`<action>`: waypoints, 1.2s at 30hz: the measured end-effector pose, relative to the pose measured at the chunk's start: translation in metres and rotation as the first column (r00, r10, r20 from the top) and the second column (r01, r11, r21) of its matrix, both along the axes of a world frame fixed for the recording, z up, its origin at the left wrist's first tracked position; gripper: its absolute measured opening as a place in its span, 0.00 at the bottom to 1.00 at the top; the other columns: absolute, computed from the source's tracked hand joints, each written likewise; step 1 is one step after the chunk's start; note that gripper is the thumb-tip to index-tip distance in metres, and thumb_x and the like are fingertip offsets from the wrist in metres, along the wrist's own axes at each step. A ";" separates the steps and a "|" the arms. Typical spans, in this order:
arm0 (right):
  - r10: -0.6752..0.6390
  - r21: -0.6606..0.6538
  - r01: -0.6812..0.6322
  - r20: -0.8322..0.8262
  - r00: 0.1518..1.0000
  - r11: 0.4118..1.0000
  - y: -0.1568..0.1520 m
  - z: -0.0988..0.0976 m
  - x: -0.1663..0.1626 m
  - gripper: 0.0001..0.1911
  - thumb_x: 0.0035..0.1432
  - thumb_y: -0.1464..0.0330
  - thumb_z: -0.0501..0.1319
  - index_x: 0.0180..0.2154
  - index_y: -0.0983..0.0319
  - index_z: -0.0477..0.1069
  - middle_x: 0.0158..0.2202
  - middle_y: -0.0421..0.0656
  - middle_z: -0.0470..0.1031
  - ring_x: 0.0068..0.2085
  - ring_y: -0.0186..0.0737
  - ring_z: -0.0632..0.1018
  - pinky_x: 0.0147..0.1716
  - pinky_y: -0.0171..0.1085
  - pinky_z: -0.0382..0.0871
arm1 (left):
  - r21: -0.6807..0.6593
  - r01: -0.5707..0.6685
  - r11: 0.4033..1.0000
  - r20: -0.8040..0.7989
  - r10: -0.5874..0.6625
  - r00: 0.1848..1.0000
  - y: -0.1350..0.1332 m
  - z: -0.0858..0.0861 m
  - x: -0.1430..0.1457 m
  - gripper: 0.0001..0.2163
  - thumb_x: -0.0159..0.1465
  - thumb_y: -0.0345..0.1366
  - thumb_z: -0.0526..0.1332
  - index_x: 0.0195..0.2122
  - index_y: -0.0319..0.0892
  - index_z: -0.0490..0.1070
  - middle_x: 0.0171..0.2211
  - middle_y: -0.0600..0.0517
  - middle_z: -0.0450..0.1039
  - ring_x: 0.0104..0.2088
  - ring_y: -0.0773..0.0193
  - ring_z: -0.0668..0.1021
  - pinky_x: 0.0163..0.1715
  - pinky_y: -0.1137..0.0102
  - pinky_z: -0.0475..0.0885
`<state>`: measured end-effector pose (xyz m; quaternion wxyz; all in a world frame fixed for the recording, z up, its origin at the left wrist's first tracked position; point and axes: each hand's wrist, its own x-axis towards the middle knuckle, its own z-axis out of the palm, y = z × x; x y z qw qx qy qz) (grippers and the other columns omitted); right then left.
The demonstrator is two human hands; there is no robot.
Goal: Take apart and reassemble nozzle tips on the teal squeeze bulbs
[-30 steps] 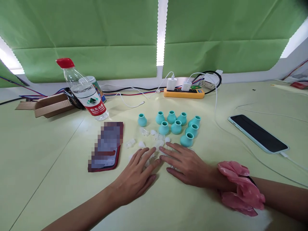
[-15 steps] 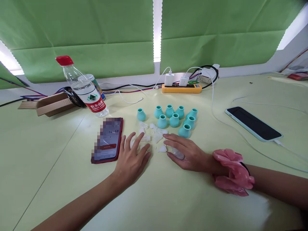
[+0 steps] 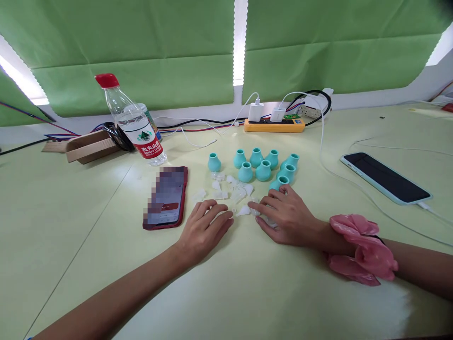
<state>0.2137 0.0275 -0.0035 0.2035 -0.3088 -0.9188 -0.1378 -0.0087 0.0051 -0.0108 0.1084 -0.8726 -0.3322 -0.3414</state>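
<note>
Several small turquoise vase-shaped pots (image 3: 264,171) stand in a loose group on the table. In front of them lies a scatter of small clear and whitish plastic pieces (image 3: 239,192). My left hand (image 3: 205,225) rests palm down at the near left edge of the scatter, fingers loosely bent and holding nothing. My right hand (image 3: 289,216) lies over the right side, its fingers apart and curved. A clear plastic piece (image 3: 255,206) is at its index finger, and more clear plastic shows partly hidden under the palm. Its raised knuckles are close to the nearest pot.
A phone in a red case (image 3: 166,198) lies left of my left hand, with a tilted-looking water bottle (image 3: 141,132) and cardboard box (image 3: 90,147) behind. A yellow power strip (image 3: 274,126) sits at the back. Another phone (image 3: 385,177) charges at right, its white cable crossing the table.
The whole view has shifted slightly. My left hand has drawn back a little from the plastic pieces, its fingers closer together. My right hand's fingers are more bent and raised.
</note>
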 end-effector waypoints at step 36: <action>-0.486 -0.794 -0.541 -0.602 0.634 0.277 -0.023 0.007 -0.033 0.10 0.45 0.69 0.62 0.30 0.63 0.62 0.29 0.41 0.68 0.30 0.32 0.71 0.33 0.34 0.69 | -0.384 0.235 0.893 0.669 0.093 0.737 -0.004 0.008 0.008 0.07 0.50 0.23 0.63 0.29 0.39 0.72 0.25 0.51 0.72 0.27 0.66 0.72 0.26 0.69 0.69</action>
